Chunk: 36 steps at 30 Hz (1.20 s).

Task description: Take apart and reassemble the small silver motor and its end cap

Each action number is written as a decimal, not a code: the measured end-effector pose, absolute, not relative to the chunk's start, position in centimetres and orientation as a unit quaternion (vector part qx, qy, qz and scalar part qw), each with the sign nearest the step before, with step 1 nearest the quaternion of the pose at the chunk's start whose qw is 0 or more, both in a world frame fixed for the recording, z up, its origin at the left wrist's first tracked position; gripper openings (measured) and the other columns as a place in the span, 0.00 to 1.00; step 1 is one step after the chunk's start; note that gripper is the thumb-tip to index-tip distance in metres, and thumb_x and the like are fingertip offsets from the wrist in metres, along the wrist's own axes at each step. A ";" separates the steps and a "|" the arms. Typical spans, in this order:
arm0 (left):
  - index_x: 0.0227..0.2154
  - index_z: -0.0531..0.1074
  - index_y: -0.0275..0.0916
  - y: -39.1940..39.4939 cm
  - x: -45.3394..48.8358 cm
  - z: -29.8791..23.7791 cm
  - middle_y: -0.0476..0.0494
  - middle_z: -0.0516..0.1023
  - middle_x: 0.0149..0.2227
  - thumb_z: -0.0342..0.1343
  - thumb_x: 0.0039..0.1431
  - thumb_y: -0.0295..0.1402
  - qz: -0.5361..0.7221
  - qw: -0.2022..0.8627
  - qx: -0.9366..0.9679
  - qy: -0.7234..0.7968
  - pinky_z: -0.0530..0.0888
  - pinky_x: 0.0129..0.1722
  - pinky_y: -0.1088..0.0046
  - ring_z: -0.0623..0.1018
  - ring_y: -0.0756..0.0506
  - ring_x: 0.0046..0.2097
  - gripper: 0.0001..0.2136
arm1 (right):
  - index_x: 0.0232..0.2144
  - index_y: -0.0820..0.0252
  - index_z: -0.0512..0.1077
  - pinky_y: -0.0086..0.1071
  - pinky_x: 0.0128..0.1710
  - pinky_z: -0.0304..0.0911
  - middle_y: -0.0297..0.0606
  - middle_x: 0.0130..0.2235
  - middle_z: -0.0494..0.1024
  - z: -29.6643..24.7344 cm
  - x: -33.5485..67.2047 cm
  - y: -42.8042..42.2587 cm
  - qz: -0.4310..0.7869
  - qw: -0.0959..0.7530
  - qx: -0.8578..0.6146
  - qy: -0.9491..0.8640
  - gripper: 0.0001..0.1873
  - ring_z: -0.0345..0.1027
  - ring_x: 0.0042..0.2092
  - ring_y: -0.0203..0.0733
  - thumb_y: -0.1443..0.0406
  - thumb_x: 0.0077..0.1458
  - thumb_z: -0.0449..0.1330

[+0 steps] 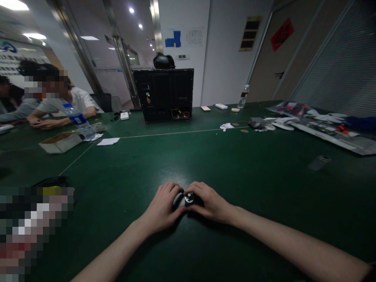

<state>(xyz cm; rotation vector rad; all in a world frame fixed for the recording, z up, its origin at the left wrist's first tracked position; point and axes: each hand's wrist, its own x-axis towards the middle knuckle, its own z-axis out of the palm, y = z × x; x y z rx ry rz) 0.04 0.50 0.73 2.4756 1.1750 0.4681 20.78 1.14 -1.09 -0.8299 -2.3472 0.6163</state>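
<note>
Just in front of me, my two hands meet low over the green table point(164, 164). My left hand point(164, 205) is closed, its thumb and fingers curled around a rounded grey-and-black object point(179, 200) that is mostly covered. Thumb and fingers of my right hand point(207, 200) close around a small round black part point(189, 198) with a silver ring on its top face. The tips of both hands nearly touch. Whether the grey-and-black object and the round part are joined, I cannot tell; the fingers hide where they meet.
A black metal case point(164, 96) stands at the back. On the left are an open box point(60, 143), a water bottle point(80, 123), papers point(108, 141) and a seated person point(76, 100). A blurred cylinder point(320, 162) and a cluttered tray point(352, 147) lie right. Another bottle point(243, 98) stands behind.
</note>
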 end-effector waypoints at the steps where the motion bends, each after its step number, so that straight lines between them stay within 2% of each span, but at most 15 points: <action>1: 0.44 0.65 0.41 0.5 0.1 0.8 0.42 0.68 0.45 0.55 0.57 0.37 0.163 0.180 0.876 0.417 0.66 0.46 0.60 0.68 0.40 0.46 0.12 | 0.43 0.60 0.64 0.36 0.45 0.59 0.39 0.42 0.70 -0.9 20.8 1.1 0.234 0.282 -0.307 -0.878 0.15 0.63 0.43 0.40 0.64 0.52 0.60; 5: 0.44 0.66 0.42 0.5 0.1 0.9 0.42 0.69 0.45 0.55 0.57 0.35 0.157 0.177 0.876 0.420 0.66 0.46 0.60 0.68 0.40 0.46 0.12 | 0.45 0.60 0.63 0.38 0.47 0.58 0.40 0.44 0.70 -0.3 20.9 0.8 0.240 0.271 -0.297 -0.883 0.19 0.63 0.45 0.41 0.67 0.50 0.60; 11: 0.42 0.66 0.41 0.5 0.2 0.8 0.44 0.69 0.43 0.55 0.56 0.33 0.161 0.167 0.883 0.408 0.66 0.46 0.62 0.68 0.41 0.45 0.11 | 0.46 0.60 0.64 0.38 0.48 0.58 0.40 0.45 0.71 -1.0 20.9 1.0 0.231 0.282 -0.291 -0.885 0.18 0.63 0.46 0.42 0.71 0.51 0.58; 23: 0.44 0.66 0.41 0.5 0.0 0.8 0.44 0.69 0.44 0.55 0.55 0.28 0.150 0.174 0.896 0.380 0.65 0.48 0.62 0.68 0.41 0.46 0.13 | 0.48 0.60 0.62 0.36 0.47 0.59 0.41 0.45 0.71 -1.3 20.9 1.0 0.215 0.275 -0.286 -0.893 0.22 0.64 0.46 0.41 0.70 0.50 0.61; 36: 0.41 0.66 0.41 0.6 0.0 0.9 0.45 0.70 0.42 0.54 0.54 0.27 0.141 0.183 0.894 0.385 0.64 0.48 0.63 0.69 0.42 0.45 0.11 | 0.46 0.62 0.63 0.35 0.45 0.60 0.41 0.42 0.72 -0.4 21.1 0.7 0.236 0.293 -0.269 -0.887 0.17 0.65 0.43 0.40 0.68 0.52 0.58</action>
